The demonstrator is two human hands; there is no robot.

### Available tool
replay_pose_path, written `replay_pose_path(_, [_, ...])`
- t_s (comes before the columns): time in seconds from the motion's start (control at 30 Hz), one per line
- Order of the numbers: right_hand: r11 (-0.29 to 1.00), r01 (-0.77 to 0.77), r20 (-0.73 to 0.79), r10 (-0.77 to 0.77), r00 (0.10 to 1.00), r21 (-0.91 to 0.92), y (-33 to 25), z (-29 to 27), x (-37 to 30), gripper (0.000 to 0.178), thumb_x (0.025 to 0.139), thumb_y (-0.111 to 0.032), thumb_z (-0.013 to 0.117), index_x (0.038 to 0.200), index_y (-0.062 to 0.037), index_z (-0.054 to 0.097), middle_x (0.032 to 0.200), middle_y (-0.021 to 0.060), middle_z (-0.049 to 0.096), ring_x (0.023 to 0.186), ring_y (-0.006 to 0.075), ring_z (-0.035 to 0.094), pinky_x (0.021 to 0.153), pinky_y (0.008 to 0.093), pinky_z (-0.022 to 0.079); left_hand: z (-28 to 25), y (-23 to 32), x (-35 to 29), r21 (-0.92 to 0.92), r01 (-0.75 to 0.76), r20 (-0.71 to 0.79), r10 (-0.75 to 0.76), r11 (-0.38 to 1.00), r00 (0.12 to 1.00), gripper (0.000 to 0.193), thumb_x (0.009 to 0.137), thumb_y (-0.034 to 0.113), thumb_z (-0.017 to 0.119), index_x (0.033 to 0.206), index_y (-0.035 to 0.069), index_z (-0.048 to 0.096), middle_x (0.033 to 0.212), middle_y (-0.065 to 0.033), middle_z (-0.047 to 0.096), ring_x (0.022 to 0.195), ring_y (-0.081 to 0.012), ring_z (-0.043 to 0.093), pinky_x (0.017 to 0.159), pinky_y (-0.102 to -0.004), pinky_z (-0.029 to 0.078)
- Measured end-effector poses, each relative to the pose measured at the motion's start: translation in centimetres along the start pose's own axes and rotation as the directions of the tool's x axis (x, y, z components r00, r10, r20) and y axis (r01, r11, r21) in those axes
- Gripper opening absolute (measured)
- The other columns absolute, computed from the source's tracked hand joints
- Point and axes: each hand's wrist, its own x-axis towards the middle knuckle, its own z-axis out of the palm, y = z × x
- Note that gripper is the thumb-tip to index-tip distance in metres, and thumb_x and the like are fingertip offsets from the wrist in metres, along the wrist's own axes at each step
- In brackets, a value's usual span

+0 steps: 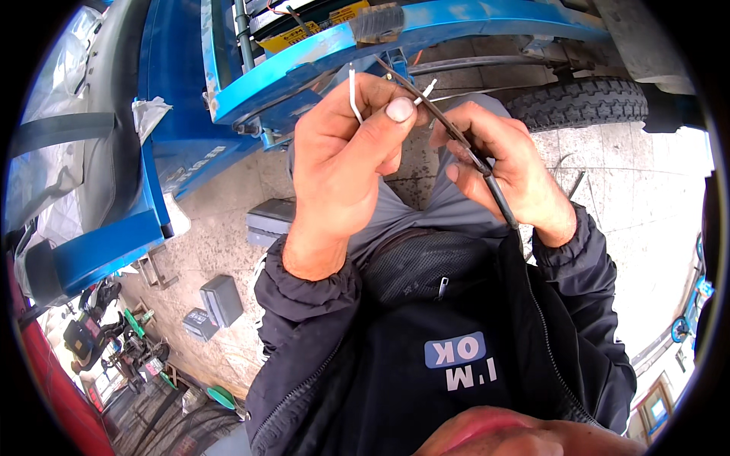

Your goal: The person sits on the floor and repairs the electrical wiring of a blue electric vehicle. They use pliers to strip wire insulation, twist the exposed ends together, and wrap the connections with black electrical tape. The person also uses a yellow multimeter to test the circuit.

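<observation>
My left hand is closed in a pinch on a thin white wire. One end of the wire stands up behind the fingers, and a short piece pokes out on the right, past the thumb. My right hand has its fingers bent round a long, slim dark tool with a black lower end. The tool slants up to the left, and its narrow far end crosses by the short piece of wire. Its exact kind is unclear. Both hands are raised close together above my lap.
A blue metal vehicle frame curves across the far side, with a treaded tyre at the far right. Grey boxes stand on the tiled floor at left. Mixed metal parts and cables lie at the lower left.
</observation>
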Motion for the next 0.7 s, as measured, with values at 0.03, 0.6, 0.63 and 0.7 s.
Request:
replay_pose_path(0.03, [0.999,-0.012,0.001,0.012,1.0,-0.043,0.0,0.0,0.1,0.033,0.078,-0.002,0.067,0.11,-0.0015,0.061,0.071,0.0063,0.051,0.06,0.0171,0.048,0.057,0.0329,0.041,-0.1,-0.1,0.1,-0.018,0.006,0.0,-0.006,1.0,1.0,0.014,0.101,0.012,0.064,0.099,-0.002,0.066,0.071,0.0019,0.055,0.059,-0.0025,0.04,0.052,-0.0217,0.03])
replay_pose_path(0.6, [0.954,0.069,-0.055,-0.089,0.995,-0.293,-1.0,-2.3,0.6,0.037,0.07,-0.003,0.066,0.107,-0.0018,0.062,0.073,0.0078,0.047,0.063,0.0211,0.047,0.058,0.034,0.041,-0.2,2.0,0.1,0.035,0.105,0.056,-0.107,0.994,0.993,0.058,0.112,0.043,0.031,0.128,-0.006,0.055,0.09,-0.0153,0.064,0.069,-0.0145,0.054,0.058,-0.0283,0.044])
replay_pose_path(0.63, [0.954,0.069,-0.061,-0.09,0.994,-0.292,-0.9,-2.4,0.5,0.037,0.07,-0.002,0.066,0.107,-0.0019,0.062,0.073,0.0075,0.047,0.063,0.0207,0.047,0.058,0.0337,0.041,0.1,2.0,0.0,0.043,0.087,0.049,-0.089,0.995,0.995,0.059,0.112,0.043,0.03,0.129,-0.007,0.055,0.091,-0.016,0.065,0.07,-0.0152,0.056,0.059,-0.0288,0.046])
replay_pose_path(0.7, [0.96,0.06,-0.065,-0.08,0.995,-0.273,-0.9,-2.6,0.4,0.037,0.071,-0.002,0.066,0.107,-0.0019,0.063,0.074,0.0071,0.047,0.063,0.0202,0.047,0.058,0.0331,0.041,0.2,2.0,-0.2,0.037,0.05,0.047,-0.052,0.998,0.998,0.058,0.112,0.042,0.031,0.132,-0.007,0.055,0.094,-0.0176,0.066,0.072,-0.0163,0.059,0.06,-0.0293,0.048])
